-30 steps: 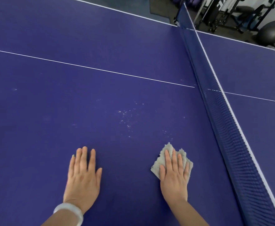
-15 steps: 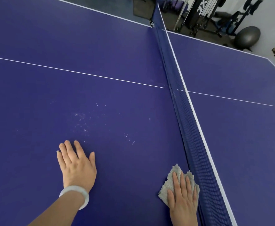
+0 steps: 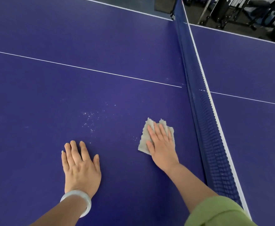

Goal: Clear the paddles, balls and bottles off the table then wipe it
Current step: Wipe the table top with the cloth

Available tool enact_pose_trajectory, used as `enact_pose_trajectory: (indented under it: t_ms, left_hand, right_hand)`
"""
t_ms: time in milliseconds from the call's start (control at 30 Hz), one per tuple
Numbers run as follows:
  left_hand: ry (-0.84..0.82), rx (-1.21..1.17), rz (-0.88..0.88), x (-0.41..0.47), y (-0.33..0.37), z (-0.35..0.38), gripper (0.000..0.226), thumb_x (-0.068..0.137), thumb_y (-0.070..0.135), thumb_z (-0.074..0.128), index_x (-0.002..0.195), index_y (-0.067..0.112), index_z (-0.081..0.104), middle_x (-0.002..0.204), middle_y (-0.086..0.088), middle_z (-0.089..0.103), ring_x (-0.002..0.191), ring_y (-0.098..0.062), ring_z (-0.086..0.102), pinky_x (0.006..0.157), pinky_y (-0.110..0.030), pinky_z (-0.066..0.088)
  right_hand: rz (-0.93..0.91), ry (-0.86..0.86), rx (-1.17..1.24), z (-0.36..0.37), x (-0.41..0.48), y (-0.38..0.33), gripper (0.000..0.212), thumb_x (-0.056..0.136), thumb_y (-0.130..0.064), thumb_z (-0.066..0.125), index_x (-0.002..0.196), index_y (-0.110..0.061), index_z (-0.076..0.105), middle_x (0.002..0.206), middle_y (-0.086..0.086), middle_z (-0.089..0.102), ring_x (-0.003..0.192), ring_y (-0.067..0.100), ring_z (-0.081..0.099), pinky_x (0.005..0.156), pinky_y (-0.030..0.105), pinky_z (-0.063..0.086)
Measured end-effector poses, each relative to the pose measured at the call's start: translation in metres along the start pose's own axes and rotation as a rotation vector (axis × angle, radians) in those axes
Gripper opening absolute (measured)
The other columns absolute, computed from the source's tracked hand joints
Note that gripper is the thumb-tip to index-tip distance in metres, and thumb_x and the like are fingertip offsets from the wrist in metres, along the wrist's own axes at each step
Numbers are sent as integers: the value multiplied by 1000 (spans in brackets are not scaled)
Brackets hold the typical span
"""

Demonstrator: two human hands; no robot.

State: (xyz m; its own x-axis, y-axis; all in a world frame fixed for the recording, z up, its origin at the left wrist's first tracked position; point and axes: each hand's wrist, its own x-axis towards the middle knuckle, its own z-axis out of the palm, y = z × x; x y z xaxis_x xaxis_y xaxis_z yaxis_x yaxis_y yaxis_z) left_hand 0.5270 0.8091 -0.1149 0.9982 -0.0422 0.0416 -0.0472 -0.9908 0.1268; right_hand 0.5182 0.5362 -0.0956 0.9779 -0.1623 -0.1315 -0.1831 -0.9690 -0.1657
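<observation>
Here right hand [image 3: 162,144] lies flat, fingers straight, pressing grey cloth [image 3: 149,136] onto blue table [image 3: 52,95], lower centre-right, near net [image 3: 203,111]. Left hand [image 3: 80,167] flat on the table, lower centre, holding nothing. White specks [image 3: 89,119] above it.

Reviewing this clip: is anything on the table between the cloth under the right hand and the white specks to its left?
Nothing visible. Bare table lies between the cloth under the right hand and the white specks. The left hand rests flat below the specks, off that line.
</observation>
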Motion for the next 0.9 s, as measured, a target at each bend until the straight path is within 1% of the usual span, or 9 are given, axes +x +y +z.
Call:
enact_pose_trajectory:
  t_ms: [100,267,400,467,600,667,767,833,900]
  left_hand:
    - [-2,13,-8,2,1,-1,71,97,44,18,147,-6,32,153,-31,27,146,-43,17,121,-54,13]
    - [-7,12,-13,1,2,-4,70,97,43,20,146,-5,33,152,-30,29,146,-42,18,120,-53,13]
    - [-18,24,-23,3,3,-3,71,98,44,17,147,-4,32,153,-29,27,147,-41,16,121,-51,10]
    - [-28,38,-26,4,3,-3,71,97,45,16,147,-3,32,154,-27,27,147,-39,16,121,-51,11]
    - [-24,27,-38,3,3,-3,71,97,45,17,147,-3,34,154,-27,28,147,-39,17,121,-51,12]
    - [-26,34,-37,3,3,-3,71,97,45,17,147,-3,33,154,-27,27,147,-39,16,121,-51,12]
    - [-20,41,-31,2,2,-1,70,97,44,19,147,-3,31,154,-27,27,147,-40,16,121,-51,11]
    - [-18,39,-29,3,1,-1,70,97,44,19,148,-3,31,154,-27,27,147,-40,17,121,-51,10]
    - [-11,38,-31,3,1,-1,69,97,43,20,147,-4,32,153,-28,28,147,-41,18,121,-51,11]
  right_hand:
    - [-130,-29,-7,1,-22,20,58,100,-49,2,155,-33,-1,163,-12,-8,147,7,-19,121,40,-8]
    - [244,88,-36,-8,12,90,68,93,-53,-2,156,-30,13,163,-2,11,151,15,0,120,40,-11]
    - [370,99,7,-22,82,91,57,102,-43,11,155,-24,16,162,4,16,150,21,5,121,44,-3]
    - [283,88,-16,-20,104,68,60,99,-43,8,155,-23,18,161,3,18,149,21,7,121,45,1]
    - [-160,-33,-15,-8,88,17,65,95,-49,1,156,-28,11,163,-6,6,150,14,-5,122,42,-3]
    - [-217,-49,4,-8,76,28,63,97,-49,4,156,-27,12,163,-7,6,150,13,-6,122,43,-1]
    - [33,60,-42,-14,89,69,64,98,-46,9,155,-20,19,160,6,21,149,25,11,120,49,8]
    - [234,93,-39,-23,114,91,61,100,-44,15,155,-17,18,160,12,21,149,28,10,119,49,5]
    - [355,94,-6,-32,142,103,58,104,-40,24,156,-18,13,162,12,12,150,28,3,119,50,0]
